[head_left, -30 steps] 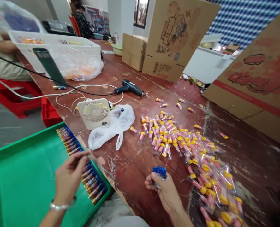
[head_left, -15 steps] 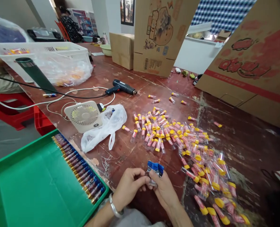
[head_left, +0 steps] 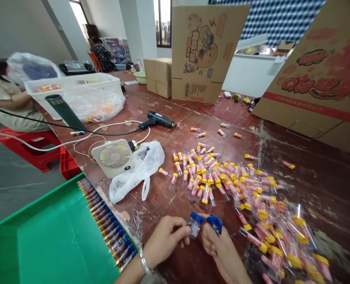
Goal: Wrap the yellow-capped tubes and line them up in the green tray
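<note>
My left hand (head_left: 175,234), with a silver bracelet at its wrist, pinches a small blue and clear printed plastic wrapper (head_left: 195,225). Close beside it, my right hand (head_left: 218,242) is closed on a blue-topped wrapper piece (head_left: 215,223), partly covered by the thumb. A narrow gap separates the two pieces. Beyond and to the right of my hands lies a loose pile of clear tubes with yellow caps and pink contents (head_left: 210,173). To the left, a green tray (head_left: 53,232) holds a row of blue and gold wrapped tubes (head_left: 106,225) along its right side.
A white fan (head_left: 112,157), a white plastic bag (head_left: 127,183) and a black heat gun (head_left: 160,120) with its cord lie ahead. Farther back stand a white basket (head_left: 74,85) and cardboard boxes (head_left: 204,55). A person (head_left: 9,96) sits at the left on a red stool (head_left: 29,144).
The blue wrapper material, held together between both hands before, now shows as two pieces, one in each hand. The view has tilted up and turned slightly left.
</note>
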The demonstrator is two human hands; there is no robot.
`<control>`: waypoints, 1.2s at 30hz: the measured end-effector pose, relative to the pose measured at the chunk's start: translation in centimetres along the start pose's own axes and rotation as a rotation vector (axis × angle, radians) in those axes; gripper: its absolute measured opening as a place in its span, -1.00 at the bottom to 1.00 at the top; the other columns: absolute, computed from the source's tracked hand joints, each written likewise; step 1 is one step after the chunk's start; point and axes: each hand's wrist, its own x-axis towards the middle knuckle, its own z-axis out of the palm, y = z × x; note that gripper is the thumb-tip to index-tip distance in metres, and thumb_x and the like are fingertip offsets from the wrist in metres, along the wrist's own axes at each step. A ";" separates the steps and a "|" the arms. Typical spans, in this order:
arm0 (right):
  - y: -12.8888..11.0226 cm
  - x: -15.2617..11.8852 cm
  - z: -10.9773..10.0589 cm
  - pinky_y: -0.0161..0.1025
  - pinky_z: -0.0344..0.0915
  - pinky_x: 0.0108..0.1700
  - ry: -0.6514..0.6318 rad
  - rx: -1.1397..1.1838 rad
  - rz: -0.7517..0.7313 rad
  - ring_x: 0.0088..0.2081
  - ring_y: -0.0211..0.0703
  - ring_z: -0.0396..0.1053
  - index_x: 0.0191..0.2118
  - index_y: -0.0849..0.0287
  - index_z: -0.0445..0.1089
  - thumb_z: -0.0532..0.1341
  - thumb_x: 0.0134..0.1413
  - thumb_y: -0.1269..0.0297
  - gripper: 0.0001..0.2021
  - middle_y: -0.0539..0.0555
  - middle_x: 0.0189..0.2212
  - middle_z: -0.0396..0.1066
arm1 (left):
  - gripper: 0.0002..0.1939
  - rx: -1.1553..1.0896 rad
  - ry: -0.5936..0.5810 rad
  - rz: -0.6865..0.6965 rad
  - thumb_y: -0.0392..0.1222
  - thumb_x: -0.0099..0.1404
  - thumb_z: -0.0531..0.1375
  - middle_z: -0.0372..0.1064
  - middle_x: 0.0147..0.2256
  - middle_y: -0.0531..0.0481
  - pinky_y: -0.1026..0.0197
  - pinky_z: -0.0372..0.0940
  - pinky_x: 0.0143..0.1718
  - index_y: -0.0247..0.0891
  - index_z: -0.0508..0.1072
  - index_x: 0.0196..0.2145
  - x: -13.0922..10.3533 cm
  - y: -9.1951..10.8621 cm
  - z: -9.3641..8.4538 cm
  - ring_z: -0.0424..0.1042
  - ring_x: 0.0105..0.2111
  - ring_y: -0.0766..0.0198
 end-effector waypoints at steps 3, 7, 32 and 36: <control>0.3 0.5 -0.4 -0.35 -0.27 -0.61 0.063 -0.092 -0.055 -0.63 -0.42 -0.25 -0.56 0.14 0.15 0.45 -0.17 0.03 -0.54 -0.23 -0.70 -0.11 | -0.66 0.249 -0.034 0.081 -0.05 0.32 0.12 0.51 -0.55 -0.01 0.32 0.23 -0.48 -0.25 0.52 -0.50 1.5 1.1 -0.8 0.42 -0.56 0.26; 0.1 0.8 -0.7 -0.33 -0.27 -0.61 0.101 -0.070 -0.051 -0.64 -0.41 -0.24 -0.60 0.09 0.03 0.43 -0.15 0.01 -0.48 -0.22 -0.72 -0.11 | -0.80 0.680 0.419 0.098 -0.06 0.30 0.18 0.53 -0.32 -0.14 0.18 0.27 -0.22 -0.22 0.50 -0.35 5.5 2.1 -3.4 0.49 -0.27 0.05; -0.3 0.1 -0.2 -0.38 -0.23 -0.64 0.089 0.064 -0.110 -0.67 -0.44 -0.24 -0.59 0.12 0.08 0.43 -0.12 0.11 -0.53 -0.25 -0.73 -0.12 | -0.67 -0.944 -0.029 -0.108 -0.32 0.00 0.45 0.48 -0.35 -0.01 0.28 0.37 -0.26 -0.26 0.52 -0.25 -2.5 -1.3 -0.1 0.47 -0.36 0.30; -0.3 -0.1 0.1 -0.37 -0.24 -0.63 0.067 0.042 -0.099 -0.67 -0.44 -0.23 -0.61 0.12 0.08 0.43 -0.14 0.09 -0.52 -0.24 -0.73 -0.11 | -0.72 -0.923 0.035 -0.131 -0.23 0.06 0.43 0.51 -0.32 -0.06 0.34 0.35 -0.24 -0.33 0.57 -0.25 -2.7 -1.9 1.3 0.48 -0.33 0.32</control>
